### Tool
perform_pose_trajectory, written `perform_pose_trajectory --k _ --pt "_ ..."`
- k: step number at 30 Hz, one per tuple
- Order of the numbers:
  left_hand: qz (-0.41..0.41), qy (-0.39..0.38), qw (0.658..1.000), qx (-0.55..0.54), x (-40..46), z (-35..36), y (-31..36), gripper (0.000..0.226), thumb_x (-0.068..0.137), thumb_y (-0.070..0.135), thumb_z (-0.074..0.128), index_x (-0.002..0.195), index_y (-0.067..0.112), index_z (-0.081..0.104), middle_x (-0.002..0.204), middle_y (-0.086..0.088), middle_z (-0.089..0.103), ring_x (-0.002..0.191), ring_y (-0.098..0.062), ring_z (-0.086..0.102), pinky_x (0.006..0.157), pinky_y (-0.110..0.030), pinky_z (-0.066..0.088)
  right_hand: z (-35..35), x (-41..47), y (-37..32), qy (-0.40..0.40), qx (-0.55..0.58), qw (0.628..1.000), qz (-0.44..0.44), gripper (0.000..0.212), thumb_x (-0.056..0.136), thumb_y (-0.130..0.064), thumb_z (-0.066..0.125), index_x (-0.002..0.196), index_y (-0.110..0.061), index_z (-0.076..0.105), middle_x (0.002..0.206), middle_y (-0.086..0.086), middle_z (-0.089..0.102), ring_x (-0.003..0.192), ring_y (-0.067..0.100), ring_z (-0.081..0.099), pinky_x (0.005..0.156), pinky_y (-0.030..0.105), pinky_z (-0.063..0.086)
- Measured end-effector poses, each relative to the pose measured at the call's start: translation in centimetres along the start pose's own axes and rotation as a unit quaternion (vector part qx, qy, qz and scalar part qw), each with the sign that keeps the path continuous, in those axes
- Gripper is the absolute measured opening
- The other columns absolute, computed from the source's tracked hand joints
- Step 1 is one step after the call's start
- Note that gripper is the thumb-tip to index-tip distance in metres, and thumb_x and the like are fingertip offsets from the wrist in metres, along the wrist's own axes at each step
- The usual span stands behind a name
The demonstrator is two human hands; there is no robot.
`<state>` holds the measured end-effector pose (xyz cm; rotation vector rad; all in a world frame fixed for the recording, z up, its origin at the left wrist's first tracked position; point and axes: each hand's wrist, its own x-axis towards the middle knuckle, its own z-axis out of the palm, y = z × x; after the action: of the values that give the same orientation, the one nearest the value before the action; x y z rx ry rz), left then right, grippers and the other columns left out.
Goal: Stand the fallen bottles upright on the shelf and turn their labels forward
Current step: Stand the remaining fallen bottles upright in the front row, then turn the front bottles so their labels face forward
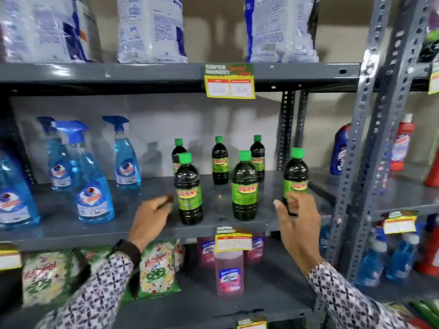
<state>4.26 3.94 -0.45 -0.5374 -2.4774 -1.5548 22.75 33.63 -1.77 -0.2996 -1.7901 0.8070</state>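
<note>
Dark bottles (244,186) upright, between both hands (152,217), untouched.

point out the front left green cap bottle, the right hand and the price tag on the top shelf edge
front left bottle (189,193), head view, label
right hand (298,224), head view, back
price tag (230,87), head view, centre

Six dark green-capped bottles (244,186) upright on grey shelf (133,224), left hand (152,219) and right hand (297,224) open nearby

Matt grey painted metal shelf (71,224); glossy dark plastic bottles (244,186), probably paper labels; shiny clear plastic spray bottles (95,186); patterned cloth sleeve (99,293).
</note>
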Motion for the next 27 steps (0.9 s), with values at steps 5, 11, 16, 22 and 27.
perform_pose_trajectory --k 5,11,16,22,27 --pt "0.015 -0.159 0.984 -0.08 -0.1 -0.1 0.1 0.067 0.081 0.037 0.076 0.143 0.036 0.052 0.14 0.013 0.064 0.132 -0.006 0.058 0.117 -0.037 0.042 7.4 -1.8 -5.3 -0.303 0.051 0.952 -0.005 0.046 0.099 -0.023 0.072 0.143 -0.015 0.062 0.127 -0.005 0.068 0.108 0.003 0.067 0.098 0.025 0.055" --pt "0.044 -0.169 0.981 -0.087 -0.1 -0.2 1.8 0.051 0.094 0.019 0.07 0.139 0.03 0.049 0.131 0.013 0.066 0.118 0.008 0.062 0.111 -0.03 0.046 13.0 -0.5 -7.6 -0.388 0.097 0.915 0.06 0.067 0.096 -0.004 0.074 0.155 -0.009 0.044 0.127 -0.013 0.062 0.109 -0.003 0.064 0.099 0.015 0.052" --pt "0.065 -0.162 0.982 -0.074 0.1 -2.2 0.7 0.049 0.094 0.018 0.069 0.137 0.033 0.048 0.13 0.015 0.065 0.121 -0.001 0.063 0.114 -0.036 0.047 15.0 -1.0 -8.4 -0.377 0.116 0.915 0.081 0.058 0.093 0.0 0.076 0.145 -0.008 0.051 0.114 -0.014 0.067 0.09 -0.018 0.068 0.084 0.008 0.053" --pt "0.064 -0.152 0.982 -0.087 -0.6 -3.4 -1.2 0.064 0.092 0.015 0.072 0.147 0.033 0.046 0.14 0.009 0.063 0.129 -0.007 0.062 0.115 -0.035 0.047 15.8 -2.3 -9.1 -0.352 0.106 0.928 0.064 0.062 0.089 -0.011 0.082 0.144 -0.018 0.055 0.129 0.002 0.071 0.108 0.017 0.074 0.101 0.04 0.059" --pt "0.072 -0.145 0.983 -0.092 -1.1 -3.2 -1.6 0.073 0.092 0.015 0.071 0.156 0.028 0.04 0.146 0.008 0.06 0.134 -0.006 0.059 0.119 -0.04 0.043 15.7 -2.4 -9.4 -0.352 0.115 0.927 0.064 0.064 0.09 -0.012 0.081 0.147 -0.016 0.053 0.124 -0.008 0.068 0.108 0.005 0.072 0.103 0.035 0.058"
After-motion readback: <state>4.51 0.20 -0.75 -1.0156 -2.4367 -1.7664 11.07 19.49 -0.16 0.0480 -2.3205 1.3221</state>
